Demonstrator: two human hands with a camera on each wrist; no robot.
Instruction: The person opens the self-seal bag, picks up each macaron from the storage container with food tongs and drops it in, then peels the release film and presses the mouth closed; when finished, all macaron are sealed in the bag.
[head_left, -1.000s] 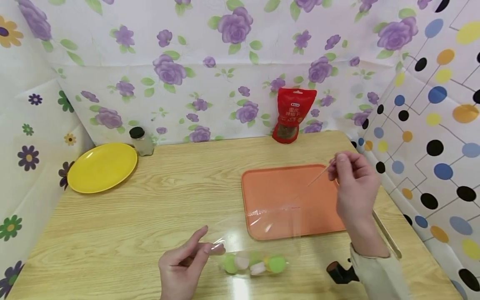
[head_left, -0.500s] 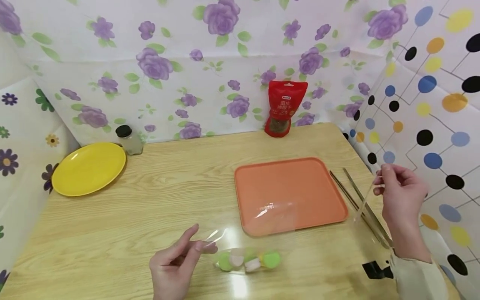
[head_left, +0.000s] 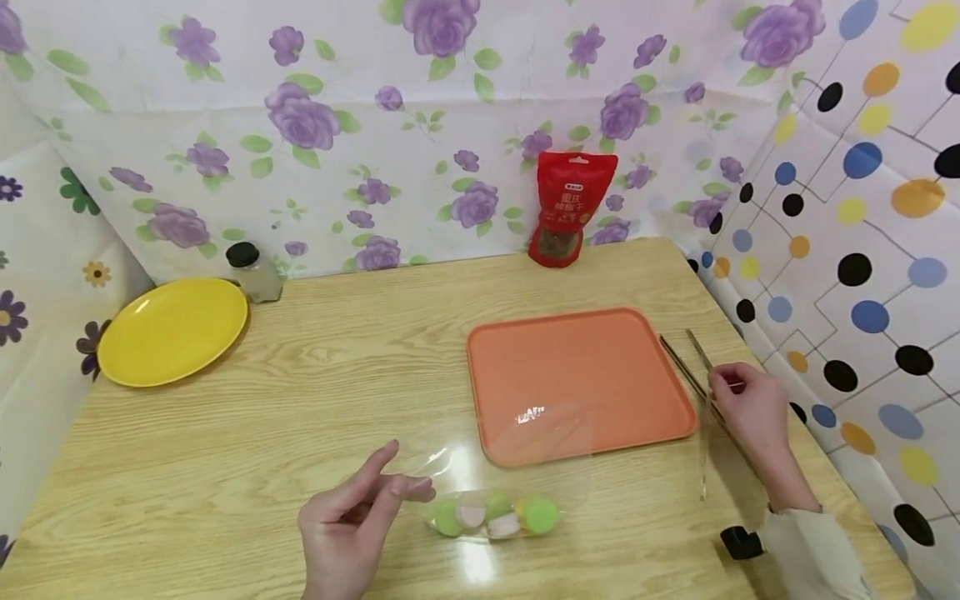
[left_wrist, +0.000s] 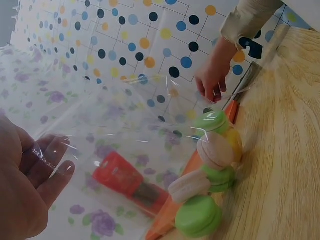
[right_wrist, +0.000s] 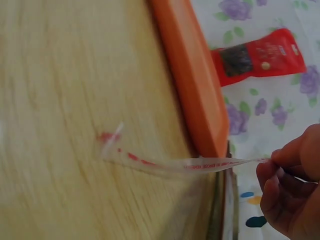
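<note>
My left hand (head_left: pixel 347 525) pinches the edge of a clear plastic bag (head_left: pixel 558 483) between thumb and fingers. Several green, pale pink and yellow macarons (head_left: pixel 538 514) lie along the bottom of the bag, low over the wooden table. In the left wrist view the macarons (left_wrist: pixel 198 216) show through the clear film. Out to the right, my right hand (head_left: pixel 753 408) pinches one end of a thin clear strip (head_left: pixel 703 458). Red print runs along this strip (right_wrist: pixel 200 166) in the right wrist view, and its free end hangs over the table.
An orange tray (head_left: pixel 577 383) sits behind the bag, with thin metal rods (head_left: pixel 680 364) along its right side. At the back stand a red pouch (head_left: pixel 572 204) and a black-capped jar (head_left: pixel 255 273). A yellow plate (head_left: pixel 174 333) is at the left.
My right hand has swung right with the strip, away from the bag, then lowered to beside the tray's right edge. The left hand keeps holding the bag, nearly in place.
</note>
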